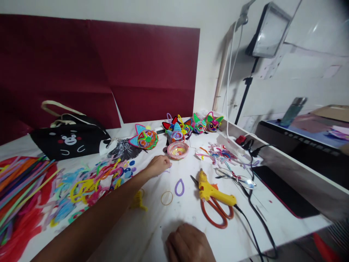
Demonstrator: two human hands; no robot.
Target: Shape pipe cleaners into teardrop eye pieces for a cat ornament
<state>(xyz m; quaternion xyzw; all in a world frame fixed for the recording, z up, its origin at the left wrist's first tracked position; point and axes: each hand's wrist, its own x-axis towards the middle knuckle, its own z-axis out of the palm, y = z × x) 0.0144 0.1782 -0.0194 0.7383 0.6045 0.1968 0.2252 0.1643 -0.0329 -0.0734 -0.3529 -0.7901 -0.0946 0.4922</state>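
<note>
My left hand (160,164) reaches forward over the white table with its fingers pinched together. A short lilac bit of pipe cleaner (167,171) shows at its fingertips; whether it is gripped is unclear. Just beyond stands a small round pink bowl (177,150). Closer to me lie a purple pipe-cleaner loop (179,187) and a thin tan ring (167,198). My right hand (191,243) rests curled at the front of the table, its fingertips hidden. To its upper right, a yellow glue gun (215,191) lies across orange-handled scissors (218,214).
Colourful cat-face ornaments (147,138) line the back. Pipe cleaners (21,193) and loose scraps (87,182) cover the left, near a black bag (68,140). Glasses (240,179), cables (261,214) and a black phone-like slab (283,191) lie at right, beside a raised table edge (289,167).
</note>
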